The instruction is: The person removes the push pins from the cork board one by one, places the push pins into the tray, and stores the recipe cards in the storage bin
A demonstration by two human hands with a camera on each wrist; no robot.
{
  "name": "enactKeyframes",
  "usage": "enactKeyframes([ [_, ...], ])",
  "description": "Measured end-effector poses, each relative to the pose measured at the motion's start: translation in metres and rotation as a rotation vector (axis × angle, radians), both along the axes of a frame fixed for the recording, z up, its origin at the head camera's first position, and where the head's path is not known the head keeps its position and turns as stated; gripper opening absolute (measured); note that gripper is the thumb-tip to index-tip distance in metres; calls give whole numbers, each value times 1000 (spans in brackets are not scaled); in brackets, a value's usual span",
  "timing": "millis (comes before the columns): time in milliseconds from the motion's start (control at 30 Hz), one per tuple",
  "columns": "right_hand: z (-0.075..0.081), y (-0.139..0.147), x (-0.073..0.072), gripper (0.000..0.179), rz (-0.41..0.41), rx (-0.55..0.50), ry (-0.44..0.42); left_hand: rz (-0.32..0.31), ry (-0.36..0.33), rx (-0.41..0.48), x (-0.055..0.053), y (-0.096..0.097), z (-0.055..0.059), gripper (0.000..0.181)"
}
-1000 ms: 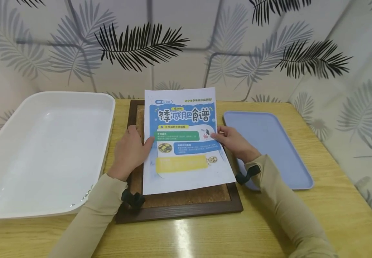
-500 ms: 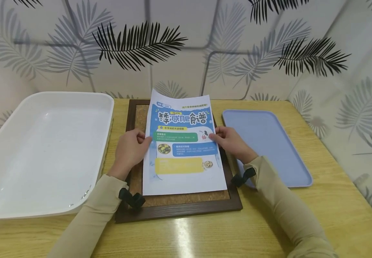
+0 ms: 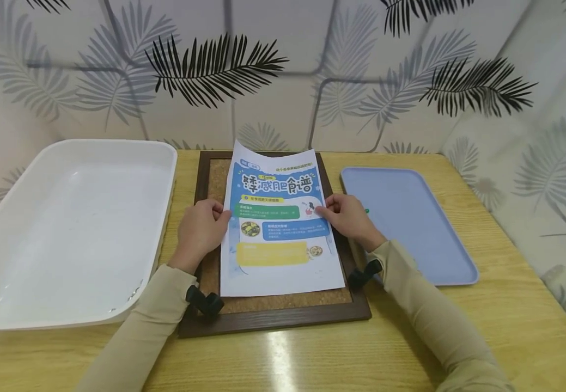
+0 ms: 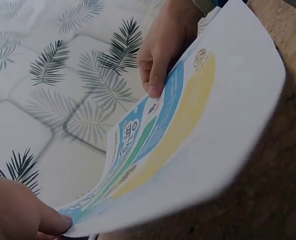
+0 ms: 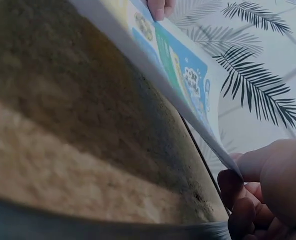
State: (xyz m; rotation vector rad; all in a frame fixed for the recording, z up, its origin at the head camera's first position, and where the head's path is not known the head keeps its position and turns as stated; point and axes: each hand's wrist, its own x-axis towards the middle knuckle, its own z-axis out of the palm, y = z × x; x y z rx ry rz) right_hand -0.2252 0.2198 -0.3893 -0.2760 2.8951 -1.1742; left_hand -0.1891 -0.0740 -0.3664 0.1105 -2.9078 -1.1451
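A printed paper sheet point(image 3: 283, 280) with blue, green and yellow blocks is held above a brown-framed cork board point(image 3: 213, 267). My left hand point(image 3: 201, 228) pinches the sheet's left edge between thumb and fingers. On the opposite edge, my right hand point(image 3: 353, 218) pinches it the same way. Both wrist views show the sheet point(image 4: 227, 125) bowed, and in the right wrist view it stands off the cork point(image 5: 63, 145), casting a shadow there. The thumb of my right hand point(image 5: 275, 180) lies on the printed side, fingers curled behind.
To the left stands a large white tray point(image 3: 81, 218). A flat blue tray point(image 3: 415, 223) lies at the right, with a small green object point(image 3: 367, 210) just past my right hand. A leaf-patterned wall covering point(image 3: 283, 92) rises behind the wooden table point(image 3: 243, 359).
The sheet has come lower and its top edge now bows, with the upper corners nearer each other. Both hands keep their pinch; the right one has shifted slightly left, uncovering the small green object.
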Motion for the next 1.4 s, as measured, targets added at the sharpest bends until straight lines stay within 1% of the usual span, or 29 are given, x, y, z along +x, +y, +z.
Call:
enactKeyframes([
  [100, 0, -1, 0, 19, 1, 18, 7, -17, 22, -9, 2, 1, 2, 25],
  [200, 1, -2, 0, 19, 28, 6, -1, -25, 66, -35, 7, -1, 5, 23],
  [267, 1, -3, 1, 19, 40, -19, -22, -36, 106, -68, 13, -2, 7, 21],
  [367, 3, 0, 3, 18, 32, -59, -61, -70, 184, -116, 21, 0, 11, 20],
  [433, 5, 2, 5, 17, 22, -76, -85, -89, 234, -129, 25, 1, 14, 18],
  [500, 9, 2, 8, 18, 21, -92, -100, -98, 263, -131, 29, 2, 18, 17],
  [567, 13, 0, 10, 18, 26, -111, -106, -95, 268, -124, 33, 0, 23, 17],
  [633, 16, -3, 11, 19, 29, -129, -109, -79, 260, -122, 35, -2, 29, 19],
  [733, 22, -7, 12, 20, 36, -161, -138, -52, 237, -133, 37, -6, 36, 23],
  [833, 25, -12, 12, 21, 44, -193, -189, -23, 189, -144, 39, -12, 37, 25],
  [933, 26, -20, 11, 22, 55, -219, -235, -2, 124, -150, 42, -22, 36, 26],
  [1000, 26, -27, 10, 22, 63, -233, -256, 0, 105, -159, 43, -30, 35, 27],
  [1233, 30, -49, 10, 21, 148, -200, -218, -37, 132, -221, 48, -55, 41, 25],
  [1400, 34, -65, 10, 23, 174, -213, -270, -34, 137, -266, 53, -72, 47, 23],
])
